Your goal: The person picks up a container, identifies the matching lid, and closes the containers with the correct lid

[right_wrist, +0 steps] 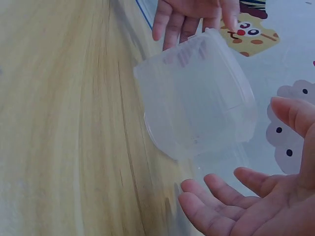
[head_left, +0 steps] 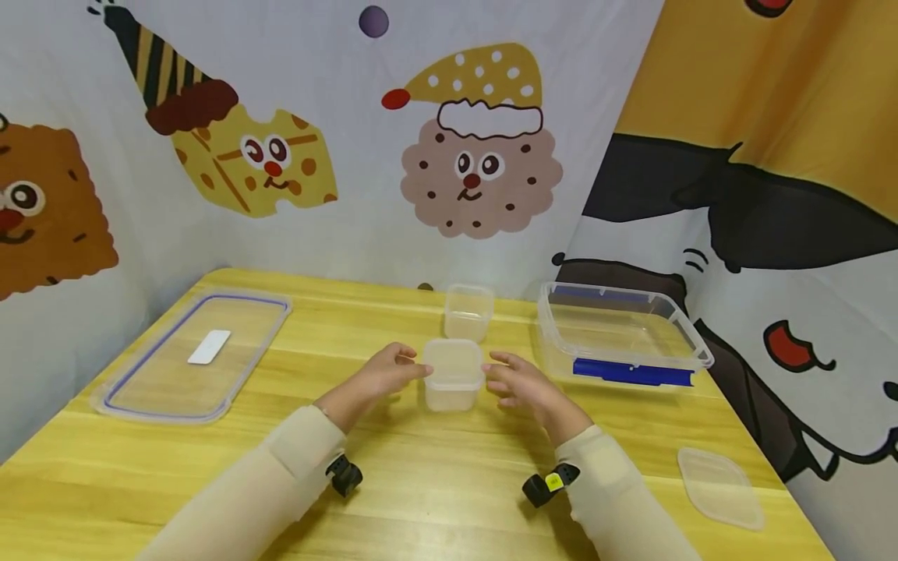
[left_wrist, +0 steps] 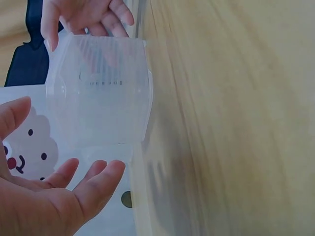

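Note:
A small translucent plastic food container (head_left: 452, 382) stands on the table in front of me, and its top looks covered by a cloudy lid. Beside it on the left is my left hand (head_left: 384, 372), fingers loosely bent, the thumb nearest its rim. My right hand (head_left: 522, 383) lies on the opposite side with fingers spread towards it. Both wrist views show the container (left_wrist: 106, 93) between the palms, with a gap between the near fingers and its wall (right_wrist: 197, 103). Neither hand grips anything. Whether a fingertip touches the rim I cannot tell.
Behind stands another small clear container (head_left: 468, 313). A large clear box (head_left: 624, 351) with blue clips is at the back right. On the left lies a large lid (head_left: 189, 389) with a blue seal and a white rectangle (head_left: 210, 347). A small lid (head_left: 721, 489) lies front right.

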### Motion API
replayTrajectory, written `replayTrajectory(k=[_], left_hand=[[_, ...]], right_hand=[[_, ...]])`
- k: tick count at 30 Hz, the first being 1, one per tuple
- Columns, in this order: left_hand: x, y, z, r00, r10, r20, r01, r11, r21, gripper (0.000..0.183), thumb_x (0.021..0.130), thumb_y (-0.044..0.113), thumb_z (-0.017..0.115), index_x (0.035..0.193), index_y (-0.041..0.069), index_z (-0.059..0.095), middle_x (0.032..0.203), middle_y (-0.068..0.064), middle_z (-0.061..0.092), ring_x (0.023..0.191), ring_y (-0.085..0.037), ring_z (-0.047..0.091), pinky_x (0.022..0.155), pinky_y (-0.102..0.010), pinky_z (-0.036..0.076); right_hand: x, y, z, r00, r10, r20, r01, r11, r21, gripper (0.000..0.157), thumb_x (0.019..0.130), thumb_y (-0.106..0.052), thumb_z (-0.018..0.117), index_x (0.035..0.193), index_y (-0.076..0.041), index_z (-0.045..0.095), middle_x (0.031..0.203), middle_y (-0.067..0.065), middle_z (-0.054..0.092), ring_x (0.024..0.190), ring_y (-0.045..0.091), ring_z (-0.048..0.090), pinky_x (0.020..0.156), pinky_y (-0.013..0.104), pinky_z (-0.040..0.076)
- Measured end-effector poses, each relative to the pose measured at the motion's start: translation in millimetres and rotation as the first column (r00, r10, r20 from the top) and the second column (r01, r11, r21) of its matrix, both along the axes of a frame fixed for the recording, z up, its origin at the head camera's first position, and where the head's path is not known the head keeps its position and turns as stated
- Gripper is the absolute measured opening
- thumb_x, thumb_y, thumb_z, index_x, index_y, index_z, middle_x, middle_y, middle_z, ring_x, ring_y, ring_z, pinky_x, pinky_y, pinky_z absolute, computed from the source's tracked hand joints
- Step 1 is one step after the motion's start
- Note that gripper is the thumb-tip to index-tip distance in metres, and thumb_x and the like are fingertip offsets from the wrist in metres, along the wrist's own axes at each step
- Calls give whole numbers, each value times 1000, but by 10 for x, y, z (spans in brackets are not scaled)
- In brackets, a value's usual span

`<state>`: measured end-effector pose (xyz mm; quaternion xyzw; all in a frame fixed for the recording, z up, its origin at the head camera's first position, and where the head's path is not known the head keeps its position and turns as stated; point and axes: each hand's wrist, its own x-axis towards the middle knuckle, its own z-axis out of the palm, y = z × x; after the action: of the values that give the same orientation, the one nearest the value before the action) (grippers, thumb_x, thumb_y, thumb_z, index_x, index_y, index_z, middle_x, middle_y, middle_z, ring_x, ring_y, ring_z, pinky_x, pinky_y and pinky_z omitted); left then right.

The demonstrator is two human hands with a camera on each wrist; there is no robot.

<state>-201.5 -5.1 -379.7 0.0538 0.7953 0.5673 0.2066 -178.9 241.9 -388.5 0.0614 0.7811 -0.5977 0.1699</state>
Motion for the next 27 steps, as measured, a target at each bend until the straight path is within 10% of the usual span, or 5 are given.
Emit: replayTrajectory(k=[27], left_hand=[[130,34,-150,999,-45,4,45,999,25,54,87,20,72,127,-7,48,118,-21,58,108,-33,58,90,-56,49]], right_hand=[[108,-67,-49,1000,24,-7,-24,1000,-18,64,94,-28,59,147,0,34,141,25,46,128,41,47,95,53,47]])
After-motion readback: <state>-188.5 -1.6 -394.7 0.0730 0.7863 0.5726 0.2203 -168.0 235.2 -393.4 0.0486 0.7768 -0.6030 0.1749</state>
